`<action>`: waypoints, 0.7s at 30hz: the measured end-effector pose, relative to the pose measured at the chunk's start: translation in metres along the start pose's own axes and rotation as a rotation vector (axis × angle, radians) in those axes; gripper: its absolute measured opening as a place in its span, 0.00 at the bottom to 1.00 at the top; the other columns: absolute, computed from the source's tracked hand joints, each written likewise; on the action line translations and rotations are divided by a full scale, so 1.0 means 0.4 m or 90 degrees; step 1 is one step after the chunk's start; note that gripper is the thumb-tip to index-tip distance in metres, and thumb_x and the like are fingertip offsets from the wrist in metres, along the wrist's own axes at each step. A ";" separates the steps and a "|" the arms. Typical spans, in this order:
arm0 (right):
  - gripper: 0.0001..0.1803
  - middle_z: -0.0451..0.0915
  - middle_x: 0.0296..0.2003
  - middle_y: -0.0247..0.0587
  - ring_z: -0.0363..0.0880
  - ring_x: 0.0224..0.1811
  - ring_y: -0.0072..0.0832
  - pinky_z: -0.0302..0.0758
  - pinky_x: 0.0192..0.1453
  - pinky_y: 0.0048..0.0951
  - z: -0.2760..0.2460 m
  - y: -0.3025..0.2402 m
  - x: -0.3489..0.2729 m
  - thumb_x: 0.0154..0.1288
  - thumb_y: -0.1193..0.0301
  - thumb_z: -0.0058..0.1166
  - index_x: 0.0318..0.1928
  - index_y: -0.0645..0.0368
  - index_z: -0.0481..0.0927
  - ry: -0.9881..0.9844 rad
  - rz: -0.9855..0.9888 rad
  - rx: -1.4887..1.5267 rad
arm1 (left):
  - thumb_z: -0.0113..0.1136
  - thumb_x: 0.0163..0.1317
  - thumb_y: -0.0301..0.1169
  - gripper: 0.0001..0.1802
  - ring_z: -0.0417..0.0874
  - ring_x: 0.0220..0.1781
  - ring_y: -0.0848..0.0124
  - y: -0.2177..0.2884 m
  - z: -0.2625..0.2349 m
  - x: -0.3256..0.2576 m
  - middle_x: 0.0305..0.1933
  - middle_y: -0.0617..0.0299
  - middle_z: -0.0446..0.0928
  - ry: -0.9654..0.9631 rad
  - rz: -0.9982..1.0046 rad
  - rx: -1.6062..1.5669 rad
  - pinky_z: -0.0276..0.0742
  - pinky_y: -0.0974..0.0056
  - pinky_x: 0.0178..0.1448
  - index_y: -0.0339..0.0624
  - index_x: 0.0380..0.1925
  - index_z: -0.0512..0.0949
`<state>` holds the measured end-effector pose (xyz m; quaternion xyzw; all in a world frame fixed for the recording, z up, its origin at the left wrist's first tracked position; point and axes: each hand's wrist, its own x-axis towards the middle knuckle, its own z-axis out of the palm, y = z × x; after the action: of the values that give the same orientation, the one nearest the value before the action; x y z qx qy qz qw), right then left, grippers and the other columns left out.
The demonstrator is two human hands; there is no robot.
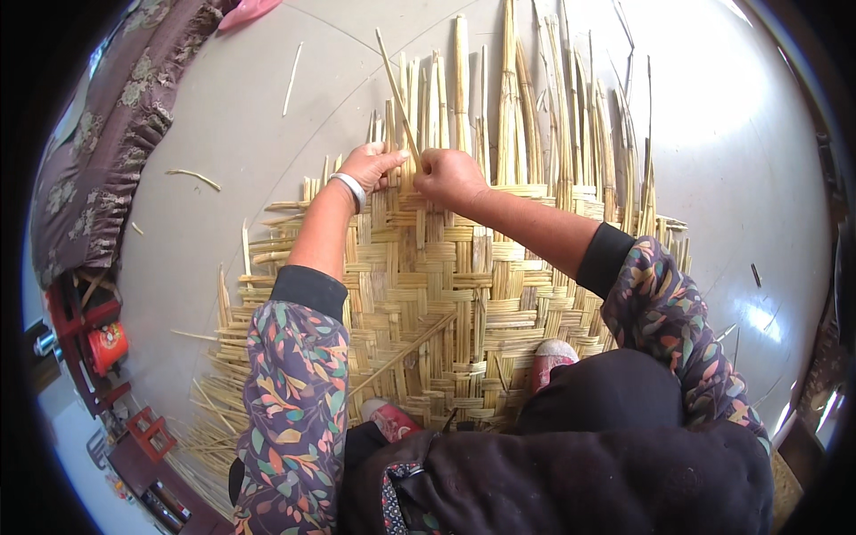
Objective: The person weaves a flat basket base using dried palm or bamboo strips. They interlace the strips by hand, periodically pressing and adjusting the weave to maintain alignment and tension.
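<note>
A mat of split straw-coloured reed strips (437,267) lies half woven on the floor beneath me. At its far edge my right hand (448,178) is closed in a fist around a loose reed strip (397,89), which slants up and to the left. Just beside it, my left hand (367,169), with a pale bangle (353,189) at the wrist, has its thumb and fingers pinched at the upright strips of the mat's edge. What lies between those fingers is partly hidden. Long unwoven reed ends (513,98) stretch away beyond both hands.
My shoes (555,358) stand on the mat. Loose reed pieces (193,176) are scattered over the grey tiled floor (241,116). At the left are a purple flowered cover (116,134), a red round object (107,346) and a small red stool (150,434). A pink item (247,12) lies far left.
</note>
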<state>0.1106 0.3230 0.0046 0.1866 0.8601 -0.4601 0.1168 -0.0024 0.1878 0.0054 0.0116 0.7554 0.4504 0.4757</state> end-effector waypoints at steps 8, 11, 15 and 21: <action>0.11 0.80 0.31 0.50 0.79 0.36 0.44 0.74 0.42 0.39 0.006 0.017 0.011 0.51 0.66 0.52 0.32 0.59 0.79 0.027 0.069 0.056 | 0.62 0.55 0.32 0.08 0.70 0.25 0.80 -0.041 -0.007 0.033 0.27 0.71 0.74 -0.008 0.019 -0.042 0.67 0.72 0.31 0.47 0.33 0.74; 0.12 0.81 0.31 0.49 0.79 0.37 0.42 0.75 0.42 0.38 0.011 0.023 0.020 0.51 0.65 0.53 0.34 0.58 0.80 0.020 0.045 0.055 | 0.62 0.55 0.31 0.09 0.72 0.26 0.79 -0.032 0.002 0.012 0.28 0.70 0.75 -0.028 0.050 -0.097 0.70 0.72 0.33 0.45 0.34 0.73; 0.12 0.81 0.29 0.42 0.80 0.33 0.33 0.75 0.40 0.32 -0.008 0.008 0.006 0.52 0.65 0.54 0.36 0.56 0.81 -0.040 -0.002 -0.009 | 0.61 0.57 0.29 0.08 0.75 0.31 0.78 -0.043 0.004 0.001 0.33 0.67 0.77 -0.061 0.081 -0.161 0.72 0.71 0.38 0.44 0.36 0.73; 0.15 0.82 0.33 0.41 0.81 0.37 0.32 0.76 0.45 0.30 -0.005 0.012 0.006 0.51 0.66 0.55 0.42 0.52 0.82 -0.093 -0.022 -0.012 | 0.56 0.59 0.24 0.11 0.77 0.36 0.77 -0.102 -0.017 0.021 0.37 0.63 0.78 -0.076 0.169 -0.287 0.72 0.71 0.43 0.38 0.43 0.74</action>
<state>0.1103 0.3275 0.0013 0.1367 0.8568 -0.4661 0.1731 0.0050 0.1626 -0.0278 0.0305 0.5984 0.6644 0.4467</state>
